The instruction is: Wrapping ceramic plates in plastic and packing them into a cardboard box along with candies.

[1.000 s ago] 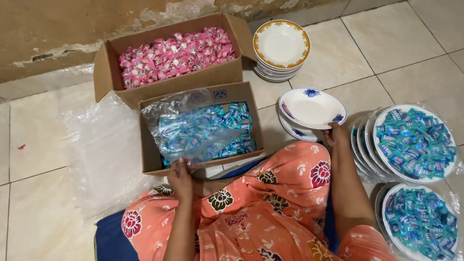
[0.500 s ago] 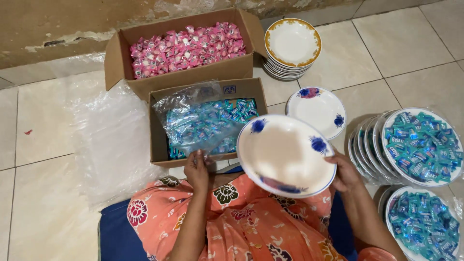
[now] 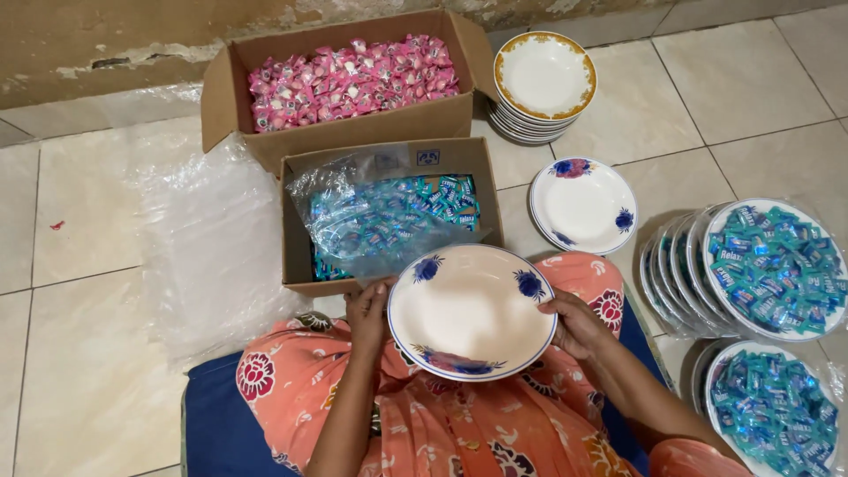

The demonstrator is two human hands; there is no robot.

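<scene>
In the upper middle of the frame an open cardboard box sits on the tiled floor, filled with pink wrapped sweets. Just below it, touching its front wall, a second, smaller cardboard box holds teal wrapped sweets, partly covered by a crumpled clear plastic bag. A sheet of clear plastic lies on the floor to the left of both boxes. At the upper right stands a stack of gold-rimmed white plates, empty on top. Below it a single empty plate with blue and red flowers lies on the floor. At the right edge, a leaning row of plates ends in a plate heaped with teal sweets; another heaped plate lies below it at the lower right.

In the lower middle, above a lap in orange flowered cloth, an empty white flowered plate is held tilted toward the camera. The left hand grips its left rim, fingers curled behind. The right hand clasps the right rim, thumb on the edge.
</scene>
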